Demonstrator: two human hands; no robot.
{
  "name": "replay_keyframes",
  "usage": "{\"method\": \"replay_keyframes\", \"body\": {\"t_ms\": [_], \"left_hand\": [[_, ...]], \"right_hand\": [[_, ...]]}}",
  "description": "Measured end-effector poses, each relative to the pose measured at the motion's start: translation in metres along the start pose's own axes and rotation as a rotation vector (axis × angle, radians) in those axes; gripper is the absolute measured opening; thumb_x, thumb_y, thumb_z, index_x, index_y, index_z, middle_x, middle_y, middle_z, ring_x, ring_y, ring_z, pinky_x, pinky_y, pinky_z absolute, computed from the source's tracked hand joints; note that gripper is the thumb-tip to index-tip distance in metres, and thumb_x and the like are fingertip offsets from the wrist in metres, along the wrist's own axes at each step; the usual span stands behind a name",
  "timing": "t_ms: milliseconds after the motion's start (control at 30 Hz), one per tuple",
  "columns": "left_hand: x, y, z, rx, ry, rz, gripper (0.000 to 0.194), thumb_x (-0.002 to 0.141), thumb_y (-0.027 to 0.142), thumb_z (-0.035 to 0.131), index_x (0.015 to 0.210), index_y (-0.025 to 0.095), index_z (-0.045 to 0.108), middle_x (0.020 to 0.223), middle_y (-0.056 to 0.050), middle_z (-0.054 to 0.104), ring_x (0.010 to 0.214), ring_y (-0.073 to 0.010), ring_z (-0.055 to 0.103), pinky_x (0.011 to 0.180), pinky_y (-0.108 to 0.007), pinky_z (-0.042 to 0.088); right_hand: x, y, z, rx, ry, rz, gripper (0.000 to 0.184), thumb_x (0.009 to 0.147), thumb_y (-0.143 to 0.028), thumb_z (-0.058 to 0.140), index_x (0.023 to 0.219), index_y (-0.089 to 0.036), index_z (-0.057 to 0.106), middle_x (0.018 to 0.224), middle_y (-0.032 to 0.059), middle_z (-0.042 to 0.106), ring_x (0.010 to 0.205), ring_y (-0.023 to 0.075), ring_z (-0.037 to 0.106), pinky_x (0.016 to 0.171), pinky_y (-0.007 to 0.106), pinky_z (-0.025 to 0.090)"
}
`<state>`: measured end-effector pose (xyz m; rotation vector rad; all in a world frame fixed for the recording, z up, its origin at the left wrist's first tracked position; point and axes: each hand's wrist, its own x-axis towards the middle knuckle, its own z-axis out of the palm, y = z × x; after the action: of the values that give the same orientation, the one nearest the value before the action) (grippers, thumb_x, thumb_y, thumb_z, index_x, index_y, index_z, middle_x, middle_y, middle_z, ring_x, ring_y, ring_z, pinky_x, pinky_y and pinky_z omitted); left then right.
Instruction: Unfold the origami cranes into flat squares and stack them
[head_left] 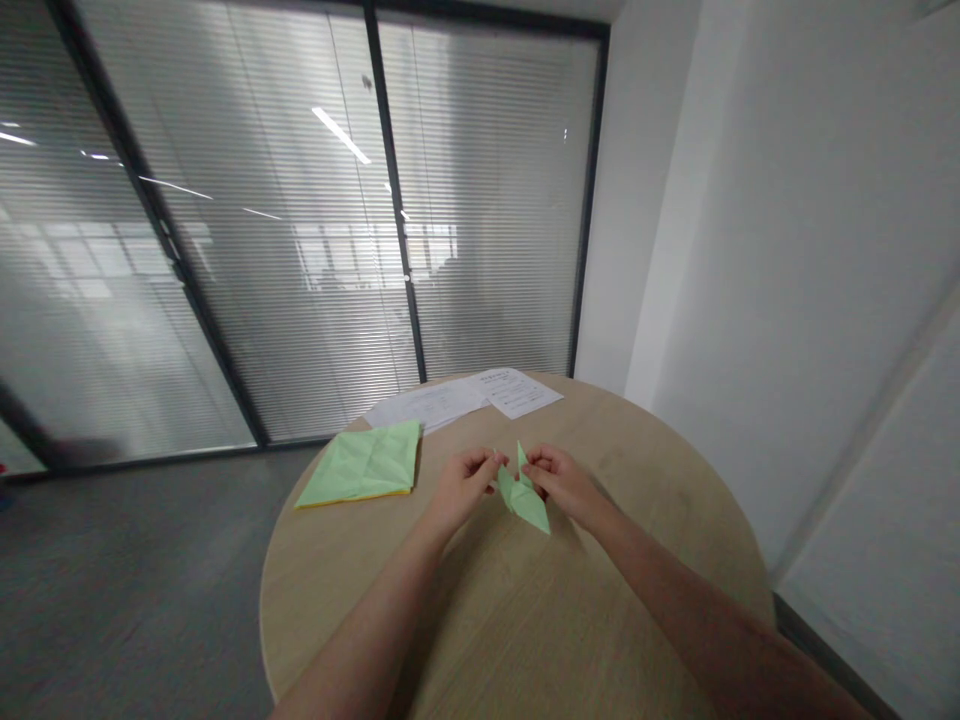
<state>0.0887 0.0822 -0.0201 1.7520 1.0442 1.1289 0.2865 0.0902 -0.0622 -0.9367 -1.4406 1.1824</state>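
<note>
A folded piece of light green origami paper (pixel 529 506) with pointed flaps is held above the middle of the round table. My left hand (pixel 466 486) pinches it at its left side, thumb and fingers closed. My right hand (pixel 561 482) grips it from the right, beside a narrow point that sticks upward. One broad flap hangs down toward me. The fingertips partly hide the upper part of the folded paper.
A stack of creased green paper sheets (pixel 367 462) with a yellow edge below lies at the table's left. Printed white sheets (pixel 517 392) lie at the far edge of the wooden table (pixel 630 620). Beyond stand a glass partition with blinds (pixel 495 220) and a white wall (pixel 795 250) at right.
</note>
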Motion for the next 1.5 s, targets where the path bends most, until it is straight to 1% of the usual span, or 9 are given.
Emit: {"method": "replay_keyframes", "body": {"t_ms": [133, 367, 567, 733, 1000, 1167, 1300, 1400, 1500], "left_hand": [[0.002, -0.001, 0.0, 0.049, 0.023, 0.026, 0.039, 0.083, 0.055, 0.067, 0.074, 0.017, 0.073, 0.066, -0.002, 0.065, 0.064, -0.0174, 0.06, 0.06, -0.028, 0.051], [0.004, -0.004, -0.001, 0.072, 0.065, 0.096, 0.034, 0.084, 0.049, 0.066, 0.08, 0.018, 0.076, 0.073, -0.003, 0.07, 0.067, -0.0179, 0.061, 0.064, -0.028, 0.05], [0.006, -0.013, -0.002, 0.164, 0.091, 0.161, 0.029, 0.084, 0.042, 0.067, 0.066, 0.019, 0.067, 0.066, -0.001, 0.063, 0.068, -0.0169, 0.058, 0.064, -0.027, 0.047], [0.013, -0.02, -0.008, -0.018, 0.136, 0.095, 0.034, 0.08, 0.051, 0.071, 0.071, 0.019, 0.065, 0.067, 0.0, 0.06, 0.064, -0.0158, 0.056, 0.06, -0.027, 0.05], [0.009, -0.009, -0.008, -0.377, 0.261, -0.023, 0.04, 0.07, 0.052, 0.083, 0.072, 0.018, 0.062, 0.072, 0.0, 0.063, 0.068, -0.0139, 0.06, 0.065, -0.025, 0.054], [0.008, -0.005, -0.009, -0.565, 0.367, -0.054, 0.043, 0.063, 0.05, 0.089, 0.073, 0.018, 0.061, 0.071, 0.003, 0.059, 0.068, -0.0125, 0.06, 0.067, -0.024, 0.056], [0.009, -0.004, -0.01, -0.592, 0.407, -0.05, 0.043, 0.062, 0.048, 0.09, 0.074, 0.018, 0.06, 0.074, 0.003, 0.058, 0.07, -0.0123, 0.06, 0.068, -0.025, 0.057], [0.008, -0.003, -0.009, -0.543, 0.389, -0.02, 0.04, 0.066, 0.047, 0.089, 0.073, 0.018, 0.062, 0.076, 0.003, 0.058, 0.073, -0.0128, 0.059, 0.071, -0.026, 0.058], [0.006, -0.002, -0.007, -0.487, 0.301, 0.013, 0.034, 0.069, 0.044, 0.087, 0.075, 0.018, 0.065, 0.078, 0.001, 0.062, 0.076, -0.0147, 0.062, 0.073, -0.028, 0.059]], "right_hand": [[0.001, 0.003, -0.002, 0.014, 0.011, -0.012, 0.03, 0.078, -0.047, 0.078, 0.085, -0.021, 0.064, 0.069, -0.0009, 0.064, 0.056, 0.0129, 0.056, 0.053, 0.025, 0.044], [0.003, 0.006, -0.004, -0.051, -0.017, -0.052, 0.035, 0.075, -0.051, 0.083, 0.088, -0.02, 0.071, 0.071, 0.0003, 0.065, 0.061, 0.0145, 0.058, 0.055, 0.025, 0.047], [0.006, 0.006, -0.007, -0.028, 0.005, -0.083, 0.04, 0.074, -0.055, 0.083, 0.088, -0.019, 0.072, 0.077, 0.0025, 0.069, 0.068, 0.0168, 0.064, 0.063, 0.029, 0.054], [0.008, 0.008, -0.008, -0.025, 0.11, -0.119, 0.038, 0.072, -0.054, 0.085, 0.081, -0.02, 0.07, 0.076, 0.0027, 0.069, 0.07, 0.0181, 0.064, 0.06, 0.028, 0.054], [0.009, 0.01, -0.008, 0.012, 0.193, -0.099, 0.045, 0.069, -0.056, 0.087, 0.092, -0.02, 0.073, 0.08, 0.0042, 0.072, 0.071, 0.0197, 0.066, 0.066, 0.033, 0.056], [0.007, 0.011, -0.011, -0.05, 0.154, -0.096, 0.038, 0.076, -0.054, 0.082, 0.092, -0.021, 0.073, 0.082, 0.0037, 0.073, 0.073, 0.0198, 0.067, 0.072, 0.033, 0.054], [0.008, 0.017, -0.009, -0.101, 0.032, -0.068, 0.028, 0.076, -0.047, 0.08, 0.086, -0.022, 0.071, 0.088, 0.003, 0.074, 0.081, 0.0204, 0.068, 0.076, 0.033, 0.053], [0.009, 0.021, -0.007, -0.172, -0.04, -0.047, 0.022, 0.075, -0.041, 0.08, 0.082, -0.022, 0.071, 0.085, 0.0025, 0.074, 0.084, 0.0213, 0.068, 0.083, 0.035, 0.052], [0.011, 0.022, -0.005, -0.154, -0.021, -0.052, 0.023, 0.076, -0.041, 0.079, 0.085, -0.022, 0.07, 0.089, 0.0031, 0.074, 0.088, 0.0222, 0.069, 0.087, 0.036, 0.052]]}}
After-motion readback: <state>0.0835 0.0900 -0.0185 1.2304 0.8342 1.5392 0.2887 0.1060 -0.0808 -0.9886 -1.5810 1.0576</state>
